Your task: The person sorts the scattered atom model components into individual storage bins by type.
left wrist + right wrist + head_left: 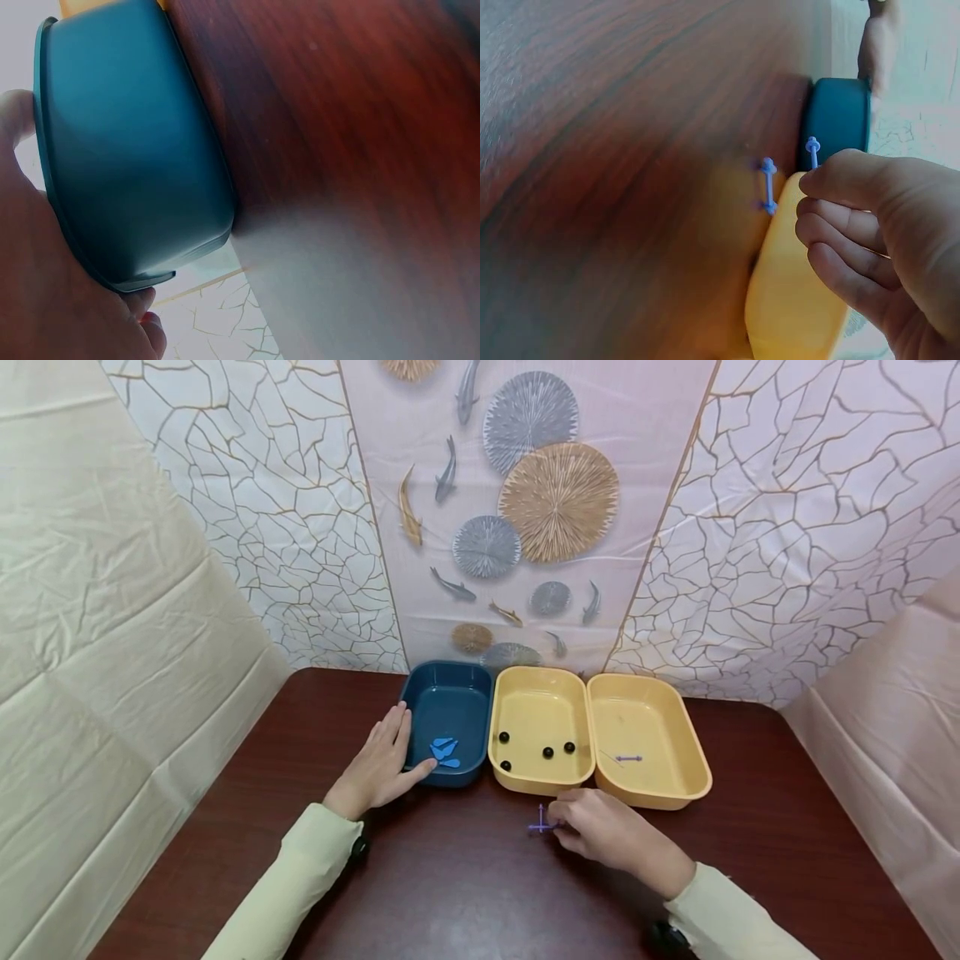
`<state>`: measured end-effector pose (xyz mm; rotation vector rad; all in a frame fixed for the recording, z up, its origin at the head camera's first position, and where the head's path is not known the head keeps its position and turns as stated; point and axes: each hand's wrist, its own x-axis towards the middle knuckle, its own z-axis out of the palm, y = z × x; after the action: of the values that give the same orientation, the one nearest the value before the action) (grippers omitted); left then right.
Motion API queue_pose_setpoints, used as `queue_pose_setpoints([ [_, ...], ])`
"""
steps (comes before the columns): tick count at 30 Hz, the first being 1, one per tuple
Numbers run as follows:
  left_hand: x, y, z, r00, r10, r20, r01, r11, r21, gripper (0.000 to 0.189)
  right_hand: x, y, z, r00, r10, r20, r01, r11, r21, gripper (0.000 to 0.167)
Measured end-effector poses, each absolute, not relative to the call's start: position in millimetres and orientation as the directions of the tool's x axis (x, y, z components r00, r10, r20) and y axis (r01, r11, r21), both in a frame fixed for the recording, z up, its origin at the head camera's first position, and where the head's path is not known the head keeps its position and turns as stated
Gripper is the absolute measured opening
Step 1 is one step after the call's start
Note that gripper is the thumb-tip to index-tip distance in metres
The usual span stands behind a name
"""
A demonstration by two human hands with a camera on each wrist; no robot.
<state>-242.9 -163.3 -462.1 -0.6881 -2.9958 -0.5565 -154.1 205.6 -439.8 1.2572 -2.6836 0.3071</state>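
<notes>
My left hand rests along the left rim of the dark blue bin, its fingers extended and the thumb over the near corner. Several bright blue teardrop-shaped pieces lie in that bin. In front of the yellow bins, my right hand pinches a small purple rod with knobbed ends between thumb and forefinger; the fingers cover part of it. Another purple rod, of the same shape, is just beside it, apart from the fingertips. The other right fingers curl inward.
A middle yellow bin touches the blue one and holds several small black balls. To its right, another yellow bin contains a purple rod. All stand on a dark brown table against patterned cloth.
</notes>
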Motion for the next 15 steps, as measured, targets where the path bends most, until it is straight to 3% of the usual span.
queue_pose_setpoints([
  [15, -244, -163, -463, -0.907, 0.412, 0.091, 0.418, 0.847, 0.328, 0.101, -150, 248, -403, -0.613, -0.719, 0.328, -0.78, 0.616, -0.107, 0.029],
])
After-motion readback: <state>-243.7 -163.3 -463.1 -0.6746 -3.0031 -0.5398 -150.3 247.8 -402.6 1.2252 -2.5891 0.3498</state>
